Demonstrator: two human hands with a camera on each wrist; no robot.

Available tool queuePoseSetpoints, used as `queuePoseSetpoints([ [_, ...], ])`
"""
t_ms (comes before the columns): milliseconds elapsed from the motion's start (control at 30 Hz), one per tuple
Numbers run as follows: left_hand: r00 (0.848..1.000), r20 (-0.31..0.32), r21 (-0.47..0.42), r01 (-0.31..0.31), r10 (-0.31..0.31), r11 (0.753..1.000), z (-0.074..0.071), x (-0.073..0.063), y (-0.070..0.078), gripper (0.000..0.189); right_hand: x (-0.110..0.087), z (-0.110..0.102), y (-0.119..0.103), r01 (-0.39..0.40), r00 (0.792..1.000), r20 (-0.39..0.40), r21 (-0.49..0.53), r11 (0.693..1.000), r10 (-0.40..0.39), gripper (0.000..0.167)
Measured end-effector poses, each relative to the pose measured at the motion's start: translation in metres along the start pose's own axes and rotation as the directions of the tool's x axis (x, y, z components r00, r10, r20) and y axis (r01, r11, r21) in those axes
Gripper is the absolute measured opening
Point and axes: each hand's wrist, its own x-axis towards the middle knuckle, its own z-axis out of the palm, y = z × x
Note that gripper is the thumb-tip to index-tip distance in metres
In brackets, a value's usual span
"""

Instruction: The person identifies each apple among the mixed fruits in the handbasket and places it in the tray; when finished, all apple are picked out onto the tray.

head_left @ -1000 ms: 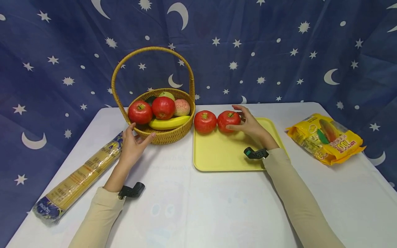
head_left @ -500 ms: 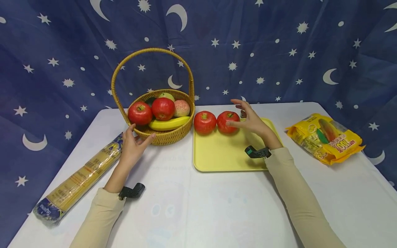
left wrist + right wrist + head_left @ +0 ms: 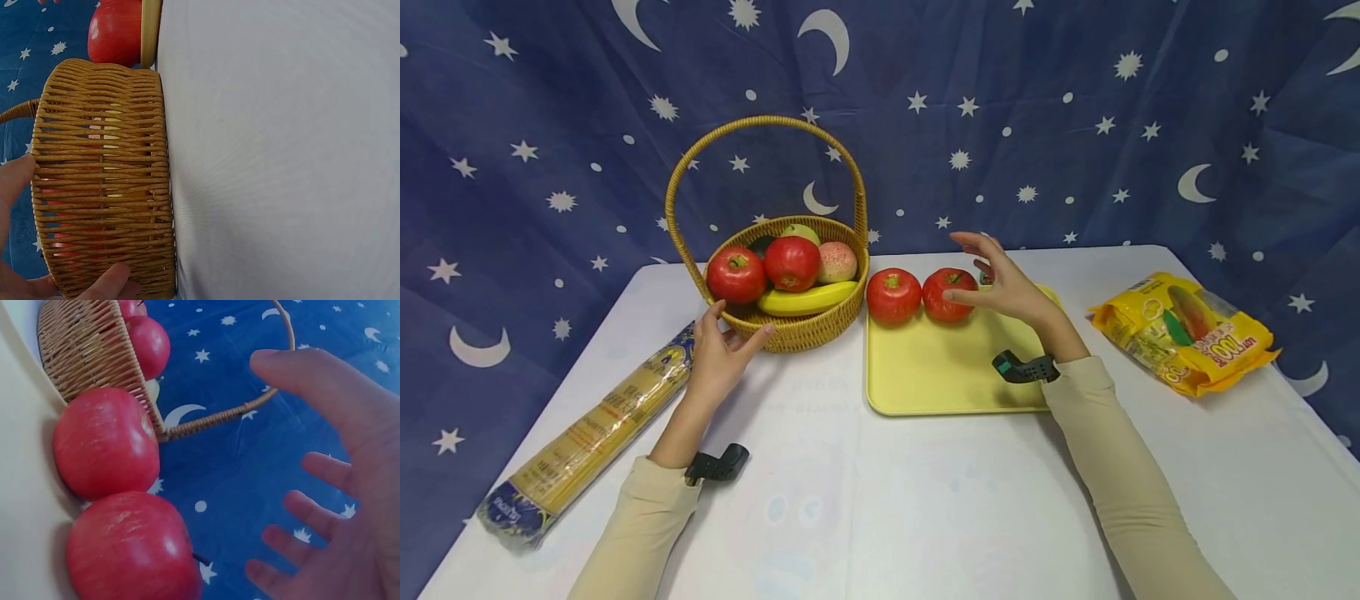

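My left hand (image 3: 718, 362) rests with spread fingers against the near left side of the wicker basket (image 3: 805, 337); in the left wrist view, fingertips (image 3: 112, 281) meet its woven wall. Inside the basket lie two red apples (image 3: 737, 274), a banana (image 3: 808, 300), a speckled pink peach (image 3: 837, 262), a yellow-green fruit (image 3: 802, 232) and a dark, mostly hidden one. Two more red apples (image 3: 893, 297) sit side by side at the back left of the yellow tray (image 3: 947, 379). Just above the right-hand apple (image 3: 131, 550), my right hand (image 3: 1018, 293) is spread wide, holding nothing.
On the left a long pack of spaghetti (image 3: 598, 425) lies slantwise. A yellow plastic food bag (image 3: 1183, 333) lies to the right of the tray. Behind the white table (image 3: 940, 500) hangs a blue curtain (image 3: 917, 167) with stars and moons.
My right hand has let go of the right-hand apple on the tray and lifted slightly up and away, its fingers spreading. The left hand stays at the basket.
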Motion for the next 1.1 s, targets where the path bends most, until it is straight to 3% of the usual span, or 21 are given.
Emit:
queuePoseSetpoints([
  [267, 1.000, 0.006, 0.006, 0.009, -0.009, 1.000, 0.000, 0.000, 0.001, 0.094, 0.001, 0.004, -0.009, 0.095, 0.994, 0.047, 0.028, 0.995, -0.096, 0.081],
  [1100, 1.000, -0.006, -0.003, 0.006, -0.006, 1.000, -0.001, -0.001, 0.003, 0.092, 0.002, 0.023, -0.024, 0.066, 0.992, 0.108, 0.035, 0.997, -0.069, 0.063],
])
